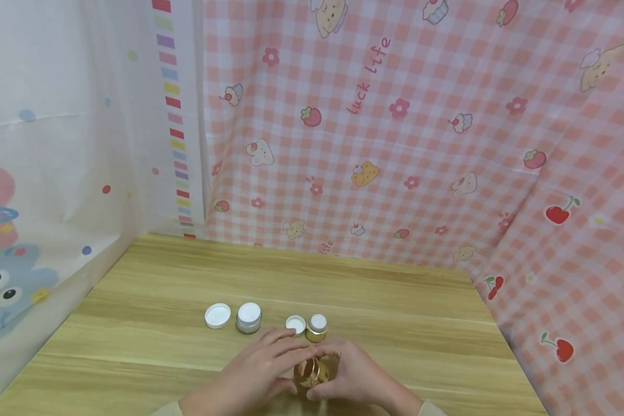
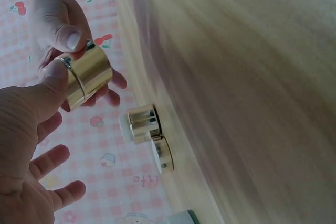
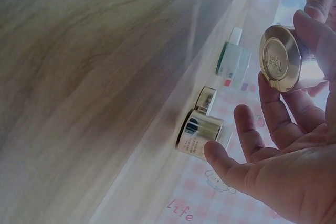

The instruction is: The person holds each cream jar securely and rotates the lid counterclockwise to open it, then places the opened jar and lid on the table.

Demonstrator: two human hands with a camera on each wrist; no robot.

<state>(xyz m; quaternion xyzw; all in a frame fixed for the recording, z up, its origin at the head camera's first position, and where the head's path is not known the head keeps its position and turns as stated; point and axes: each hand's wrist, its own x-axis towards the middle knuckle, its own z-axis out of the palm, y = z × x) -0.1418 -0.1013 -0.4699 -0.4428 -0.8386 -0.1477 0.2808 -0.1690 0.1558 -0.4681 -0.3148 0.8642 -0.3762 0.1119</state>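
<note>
Between both hands, a shiny gold cosmetic jar (image 1: 308,371) is held up off the table, tilted on its side. My left hand (image 1: 262,364) pinches one end of it, its thumb by the seam that rings the jar in the left wrist view. My right hand (image 1: 356,372) grips the other end between thumb and fingers, the remaining fingers spread. The right wrist view shows the jar's flat round end with raised lettering. Just beyond the hands stands a smaller gold jar (image 1: 316,329) with a white top, its white-lined gold lid (image 1: 295,325) lying beside it.
Further left on the wooden table (image 1: 395,306) stand a pale green glass jar (image 1: 249,319) with a white top and, beside it, a white lid (image 1: 218,316) lying inside up. Patterned cloth (image 1: 421,144) hangs behind the table and along its sides.
</note>
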